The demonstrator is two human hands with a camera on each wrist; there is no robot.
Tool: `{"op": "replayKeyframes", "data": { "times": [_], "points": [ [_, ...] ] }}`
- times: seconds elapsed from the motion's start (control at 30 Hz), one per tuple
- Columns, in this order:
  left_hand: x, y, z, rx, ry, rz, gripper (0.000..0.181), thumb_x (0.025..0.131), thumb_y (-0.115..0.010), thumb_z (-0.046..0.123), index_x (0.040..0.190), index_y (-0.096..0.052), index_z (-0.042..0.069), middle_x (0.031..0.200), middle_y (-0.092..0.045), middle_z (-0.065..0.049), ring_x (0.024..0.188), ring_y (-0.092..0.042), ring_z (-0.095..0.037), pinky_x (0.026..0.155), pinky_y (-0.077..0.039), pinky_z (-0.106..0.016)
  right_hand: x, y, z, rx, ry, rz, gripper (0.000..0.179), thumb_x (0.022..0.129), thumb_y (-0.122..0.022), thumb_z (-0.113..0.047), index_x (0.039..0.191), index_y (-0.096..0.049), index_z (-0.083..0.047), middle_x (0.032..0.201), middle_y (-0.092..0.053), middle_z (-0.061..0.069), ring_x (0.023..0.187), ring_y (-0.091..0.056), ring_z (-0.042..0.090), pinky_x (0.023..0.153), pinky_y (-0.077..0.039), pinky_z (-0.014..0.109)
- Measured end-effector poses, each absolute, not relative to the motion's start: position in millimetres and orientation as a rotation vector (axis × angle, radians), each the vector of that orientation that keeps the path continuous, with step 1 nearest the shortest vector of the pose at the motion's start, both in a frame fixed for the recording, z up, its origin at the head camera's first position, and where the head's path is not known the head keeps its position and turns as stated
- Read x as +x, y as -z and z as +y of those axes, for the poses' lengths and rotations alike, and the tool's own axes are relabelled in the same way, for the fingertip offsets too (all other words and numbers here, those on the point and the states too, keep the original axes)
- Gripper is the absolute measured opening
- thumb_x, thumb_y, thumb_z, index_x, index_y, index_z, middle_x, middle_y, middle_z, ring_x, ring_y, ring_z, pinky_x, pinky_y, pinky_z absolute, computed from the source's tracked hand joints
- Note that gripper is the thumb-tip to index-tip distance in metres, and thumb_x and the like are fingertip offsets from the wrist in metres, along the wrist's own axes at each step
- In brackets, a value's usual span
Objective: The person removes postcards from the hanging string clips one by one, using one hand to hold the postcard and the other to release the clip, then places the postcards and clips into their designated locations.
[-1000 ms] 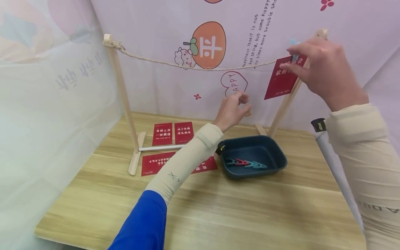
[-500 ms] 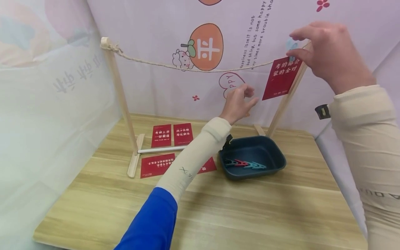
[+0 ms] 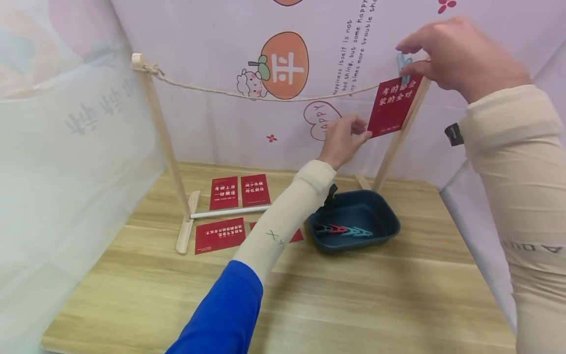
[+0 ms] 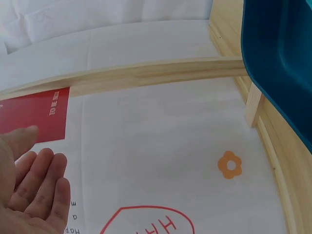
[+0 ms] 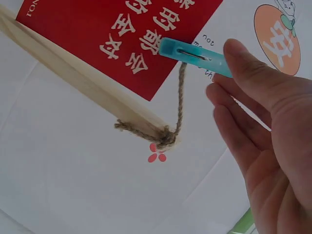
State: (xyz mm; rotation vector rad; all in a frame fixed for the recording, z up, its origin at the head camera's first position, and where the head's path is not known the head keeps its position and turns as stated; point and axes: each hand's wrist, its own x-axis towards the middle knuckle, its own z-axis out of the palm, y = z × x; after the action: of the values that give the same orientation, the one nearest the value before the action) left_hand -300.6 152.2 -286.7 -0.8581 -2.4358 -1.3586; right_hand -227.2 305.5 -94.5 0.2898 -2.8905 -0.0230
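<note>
A red card [image 3: 391, 108] with white characters hangs at the right end of a twine line [image 3: 283, 99]. A light-blue clothespin [image 5: 195, 56] is clipped on the card's upper edge, at the twine. My right hand [image 3: 477, 61] holds the clothespin's handle end between thumb and forefinger; the other fingers lie loosely behind. My left hand [image 3: 342, 140] is at the card's lower left corner, its thumb tip overlapping the card in the left wrist view. Thumb and fingers [image 4: 46, 168] stay apart there, and I cannot tell whether they touch the card.
The twine is tied between two wooden posts [image 3: 161, 132]. A dark blue basin [image 3: 389, 231] holds several clothespins [image 3: 338, 229]. Red cards [image 3: 223, 192] lie on the wooden table [image 3: 353, 295] about a white rod [image 3: 230, 212], one partly hidden by the left forearm.
My left hand has moved right, reaching the card's lower corner. My right hand has risen from the card's upper edge to the clothespin's handles. The head view has shifted slightly.
</note>
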Motion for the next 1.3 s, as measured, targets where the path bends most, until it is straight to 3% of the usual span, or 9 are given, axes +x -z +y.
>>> {"op": "replayKeyframes", "data": {
  "times": [0.1, 0.27, 0.6, 0.8, 0.87, 1.0, 1.07, 1.17, 1.3],
  "points": [
    [-301, 287, 156, -0.857, 1.354, -2.429, 0.021, 0.101, -0.074, 0.021, 0.119, -0.071, 0.011, 0.118, -0.079, -0.002, 0.104, -0.071, -0.009, 0.086, -0.053, -0.01, -232, 93, 303, 0.286, 0.051, -2.935, 0.068, 0.099, -0.073, -0.011, 0.159, -0.043, -0.004, 0.152, -0.048, 0.037, 0.115, -0.053, 0.055, 0.091, -0.057, 0.068],
    [-301, 287, 160, -0.856, 1.332, -2.408, 0.02, 0.102, -0.071, 0.02, 0.119, -0.074, 0.009, 0.116, -0.08, -0.004, 0.097, -0.068, -0.01, 0.083, -0.053, -0.009, -239, 89, 301, 0.317, 0.064, -2.931, 0.061, 0.098, -0.073, -0.005, 0.154, -0.049, 0.001, 0.147, -0.052, 0.038, 0.114, -0.056, 0.056, 0.092, -0.057, 0.067],
    [-298, 284, 159, -0.817, 1.342, -2.381, 0.021, 0.101, -0.072, 0.02, 0.12, -0.075, 0.011, 0.12, -0.079, -0.002, 0.102, -0.071, -0.007, 0.087, -0.052, -0.006, -246, 78, 301, 0.397, 0.143, -2.928, 0.049, 0.094, -0.077, -0.003, 0.139, -0.062, 0.009, 0.133, -0.061, 0.038, 0.107, -0.06, 0.054, 0.088, -0.06, 0.066],
    [-297, 282, 160, -0.826, 1.327, -2.379, 0.021, 0.101, -0.072, 0.019, 0.12, -0.075, 0.01, 0.12, -0.08, -0.004, 0.104, -0.072, -0.009, 0.088, -0.053, -0.007, -245, 77, 300, 0.407, 0.188, -2.892, 0.042, 0.095, -0.075, -0.002, 0.134, -0.064, 0.011, 0.13, -0.058, 0.039, 0.107, -0.054, 0.055, 0.09, -0.057, 0.069],
    [-298, 282, 161, -0.823, 1.317, -2.384, 0.021, 0.101, -0.072, 0.019, 0.12, -0.075, 0.009, 0.12, -0.08, -0.004, 0.105, -0.073, -0.01, 0.088, -0.053, -0.008, -243, 78, 299, 0.416, 0.197, -2.875, 0.039, 0.095, -0.074, 0.002, 0.132, -0.065, 0.012, 0.13, -0.059, 0.039, 0.112, -0.052, 0.055, 0.093, -0.054, 0.069],
    [-298, 284, 161, -0.816, 1.315, -2.384, 0.021, 0.102, -0.072, 0.02, 0.12, -0.075, 0.01, 0.12, -0.08, -0.004, 0.104, -0.073, -0.009, 0.087, -0.054, -0.008, -239, 78, 298, 0.381, 0.154, -2.858, 0.033, 0.095, -0.07, 0.008, 0.127, -0.066, 0.013, 0.129, -0.06, 0.037, 0.131, -0.037, 0.052, 0.085, -0.059, 0.069],
    [-297, 284, 160, -0.82, 1.326, -2.384, 0.022, 0.101, -0.072, 0.02, 0.121, -0.075, 0.01, 0.12, -0.079, -0.003, 0.104, -0.072, -0.008, 0.088, -0.053, -0.007, -235, 78, 298, 0.355, 0.122, -2.848, 0.033, 0.096, -0.068, 0.01, 0.128, -0.066, 0.013, 0.13, -0.06, 0.037, 0.136, -0.03, 0.052, 0.088, -0.059, 0.069],
    [-297, 284, 160, -0.817, 1.352, -2.381, 0.022, 0.101, -0.072, 0.021, 0.121, -0.075, 0.011, 0.121, -0.079, -0.002, 0.102, -0.071, -0.007, 0.088, -0.052, -0.006, -230, 79, 296, 0.348, 0.092, -2.819, 0.035, 0.096, -0.065, 0.011, 0.131, -0.064, 0.014, 0.134, -0.058, 0.038, 0.135, -0.033, 0.055, 0.102, -0.05, 0.073],
    [-296, 285, 159, -0.81, 1.364, -2.381, 0.022, 0.101, -0.072, 0.021, 0.12, -0.075, 0.011, 0.121, -0.079, -0.002, 0.103, -0.071, -0.007, 0.088, -0.052, -0.006, -225, 81, 295, 0.352, 0.057, -2.791, 0.034, 0.098, -0.062, 0.011, 0.131, -0.064, 0.014, 0.137, -0.057, 0.038, 0.131, -0.039, 0.056, 0.107, -0.041, 0.075]
  ]
}}
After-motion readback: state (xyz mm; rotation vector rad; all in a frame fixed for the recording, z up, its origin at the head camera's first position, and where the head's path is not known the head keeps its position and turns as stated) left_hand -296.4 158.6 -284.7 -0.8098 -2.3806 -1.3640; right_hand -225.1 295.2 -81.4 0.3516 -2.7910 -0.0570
